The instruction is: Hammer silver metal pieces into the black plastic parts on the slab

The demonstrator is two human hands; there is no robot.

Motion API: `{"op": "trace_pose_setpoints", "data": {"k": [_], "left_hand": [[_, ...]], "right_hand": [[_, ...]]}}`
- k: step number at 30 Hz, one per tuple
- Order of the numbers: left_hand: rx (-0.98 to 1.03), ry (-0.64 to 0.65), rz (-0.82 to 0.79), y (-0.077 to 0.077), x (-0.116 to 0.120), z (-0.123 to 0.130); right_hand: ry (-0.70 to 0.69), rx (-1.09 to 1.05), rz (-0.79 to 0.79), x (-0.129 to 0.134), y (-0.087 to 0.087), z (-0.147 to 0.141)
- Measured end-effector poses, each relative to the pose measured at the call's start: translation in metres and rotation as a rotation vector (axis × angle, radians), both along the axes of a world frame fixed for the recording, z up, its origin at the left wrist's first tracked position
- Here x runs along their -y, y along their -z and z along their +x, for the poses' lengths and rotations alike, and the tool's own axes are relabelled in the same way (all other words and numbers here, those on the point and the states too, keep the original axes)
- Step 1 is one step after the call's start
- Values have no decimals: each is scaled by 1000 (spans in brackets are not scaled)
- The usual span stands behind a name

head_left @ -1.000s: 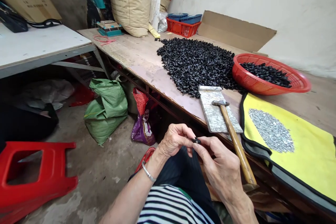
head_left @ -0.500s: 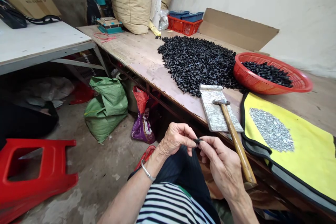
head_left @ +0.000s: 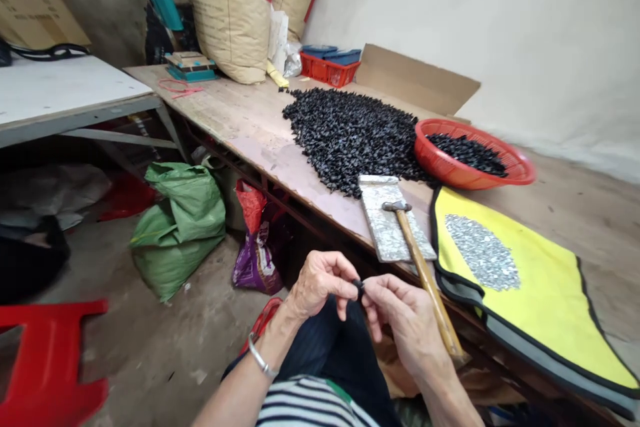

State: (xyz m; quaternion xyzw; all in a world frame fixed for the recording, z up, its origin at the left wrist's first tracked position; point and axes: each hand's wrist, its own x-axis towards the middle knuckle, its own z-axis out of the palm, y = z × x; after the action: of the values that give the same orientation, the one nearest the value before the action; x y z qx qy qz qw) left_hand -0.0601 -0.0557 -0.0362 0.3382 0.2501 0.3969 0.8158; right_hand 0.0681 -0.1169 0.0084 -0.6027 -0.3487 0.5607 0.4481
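Over my lap, a small black piece (head_left: pixel 359 285) is pinched between the fingertips of my left hand (head_left: pixel 323 283). My right hand (head_left: pixel 403 313) has its thumb and fingers closed at the other side of the same piece; its exact shape is mostly covered. Just beyond the hands, a hammer (head_left: pixel 423 267) with a wooden handle lies on a worn metal plate (head_left: pixel 375 227), its handle jutting past the table edge. Behind the plate spreads a big heap of similar black pieces (head_left: pixel 355 133).
A red basket (head_left: pixel 523 170) of black pieces stands at the right. In front of it, a yellow cloth (head_left: pixel 555 320) bears a patch of small silvery bits (head_left: pixel 483 250). Large sacks (head_left: pixel 230 7) stand at the back. A green sack (head_left: pixel 183 220) and red stool (head_left: pixel 45 360) are on the floor.
The view has shifted, so most of the table appears further left and lower. Both hands still hold the black piece, which now looks turned more upright.
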Motion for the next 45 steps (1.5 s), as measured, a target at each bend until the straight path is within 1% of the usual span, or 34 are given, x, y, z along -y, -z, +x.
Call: {"op": "trace_pose_setpoints", "data": {"k": [3, 7, 12, 17, 20, 22, 23, 24, 25, 26, 28, 29, 30, 31, 32, 33, 34, 35, 36, 38, 39, 40, 42, 45], "left_hand": [[6, 4, -28, 2, 0, 0], [45, 9, -37, 5, 0, -1], [40, 2, -75, 7, -1, -2], [37, -3, -94, 7, -4, 2], [35, -15, -77, 3, -8, 7], [42, -23, -47, -1, -12, 10], [44, -28, -34, -3, -14, 11], [39, -33, -25, -5, -16, 12], [25, -37, -16, -7, -18, 13], [1, -40, -7, -8, -20, 14], [-74, -41, 11, -11, -24, 15], [-128, -42, 20, -12, -27, 16], [-194, -49, 33, -14, -31, 16], [-270, -62, 51, -16, -35, 16], [-355, -86, 75, -19, -42, 15], [-441, -123, 114, -23, -49, 14], [-523, -160, 158, -27, -59, 12], [-603, -226, 206, -30, -70, 12], [-683, -289, 279, -34, -82, 11], [-842, -389, 516, -40, -107, 14], [-921, -429, 641, -42, -119, 18], [-1003, -455, 762, -43, -130, 22], [-1195, -432, 938, -43, -148, 34], [-1435, -290, 1078, -38, -162, 50]], "right_hand": [[-84, 18, -27, -3, -5, 2], [-120, -4, -41, -7, -8, 1], [-181, -44, -2, -8, -1, 2], [-185, -13, -15, -8, 6, 1], [-187, -12, -59, -15, 3, 7], [-170, -14, -91, -32, -10, 25], [-144, -3, -89, -46, -21, 39], [-93, 50, -52, -62, -36, 56], [-22, 146, 20, -81, -53, 76], [96, 225, 91, -101, -71, 96], [255, 267, 154, -139, -104, 135], [316, 289, 159, -153, -115, 150], [361, 318, 140, -162, -122, 161], [380, 348, 124, -167, -123, 168], [386, 380, 105, -165, -119, 171], [388, 408, 85, -159, -111, 172], [377, 467, 59, -149, -100, 172], [354, 544, 28, -137, -86, 172], [315, 663, -17, -123, -72, 172], [125, 1175, -98, -97, -46, 177], [74, 1363, -144, -87, -35, 181], [27, 1503, -184, -80, -26, 186], [-42, 1607, -217, -71, -16, 194], [-104, 1592, -185, -70, -12, 200]]}}
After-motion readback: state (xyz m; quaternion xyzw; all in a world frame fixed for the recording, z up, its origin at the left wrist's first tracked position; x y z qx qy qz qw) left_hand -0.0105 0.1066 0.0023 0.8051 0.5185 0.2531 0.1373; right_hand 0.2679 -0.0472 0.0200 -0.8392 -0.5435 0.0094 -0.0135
